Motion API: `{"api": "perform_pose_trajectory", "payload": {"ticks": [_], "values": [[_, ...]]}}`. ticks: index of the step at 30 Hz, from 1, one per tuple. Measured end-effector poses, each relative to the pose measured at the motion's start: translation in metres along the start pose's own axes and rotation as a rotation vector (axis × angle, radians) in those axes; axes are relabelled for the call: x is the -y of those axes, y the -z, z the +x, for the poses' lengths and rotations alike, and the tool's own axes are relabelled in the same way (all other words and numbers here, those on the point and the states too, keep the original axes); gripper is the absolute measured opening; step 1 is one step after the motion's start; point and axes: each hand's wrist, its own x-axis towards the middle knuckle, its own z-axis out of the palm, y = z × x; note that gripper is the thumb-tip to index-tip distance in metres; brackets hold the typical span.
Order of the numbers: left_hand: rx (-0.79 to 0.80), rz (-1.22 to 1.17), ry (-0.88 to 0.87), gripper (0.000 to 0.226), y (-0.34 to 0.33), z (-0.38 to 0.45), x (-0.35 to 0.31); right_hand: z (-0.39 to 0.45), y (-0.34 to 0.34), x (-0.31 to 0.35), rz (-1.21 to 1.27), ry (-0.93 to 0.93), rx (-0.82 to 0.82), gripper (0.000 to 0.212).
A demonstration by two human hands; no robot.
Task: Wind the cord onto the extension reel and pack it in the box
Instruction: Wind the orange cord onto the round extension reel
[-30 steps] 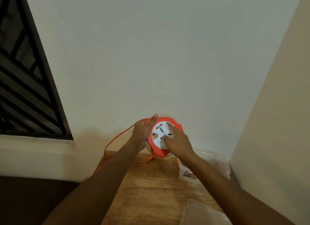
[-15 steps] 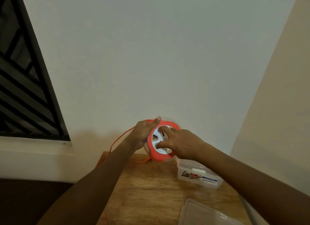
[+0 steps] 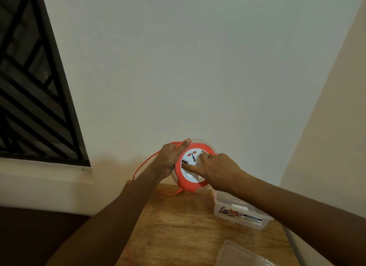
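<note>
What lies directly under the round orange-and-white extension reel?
Under the round orange-and-white extension reel, a loop of thin orange cord lies on the wooden table. The reel's underside and back are hidden.

- Single head-worn view, wide-angle, facing forward and slightly down toward wall and table.
- Hands sit near, at arm's length.

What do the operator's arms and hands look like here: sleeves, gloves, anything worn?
Both arms are bare from the frame edge to the fingertips: no sleeves in view, no gloves, no watch or wristband at either wrist. The left hand shows no ring on its visible parts. The right hand may carry a thin band on one finger, but it is too small to tell. No markings show.
</note>
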Motion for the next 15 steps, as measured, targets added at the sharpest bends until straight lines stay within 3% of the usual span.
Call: {"api": "perform_pose_trajectory", "payload": {"ticks": [5,10,12,13,15], "values": [[-0.052,0.006,0.007,0.037,-0.001,0.000,0.004,0.012,-0.001,0.004,-0.035,-0.034,0.023,0.094],[-0.088,0.011,-0.052,0.034,-0.002,-0.001,0.002,0.019,-0.007,-0.002,-0.053,-0.027,-0.058,0.085],[-0.113,-0.040,-0.083,0.035,-0.004,0.000,0.000,0.020,-0.010,0.002,0.111,-0.251,-0.121,0.076],[-0.136,-0.081,-0.096,0.036,-0.007,0.001,0.001,0.021,-0.011,0.006,0.304,-0.452,-0.190,0.070],[-0.221,-0.121,-0.110,0.032,-0.018,0.002,0.002,0.027,-0.011,0.016,0.958,-0.870,-0.331,0.061]]}}
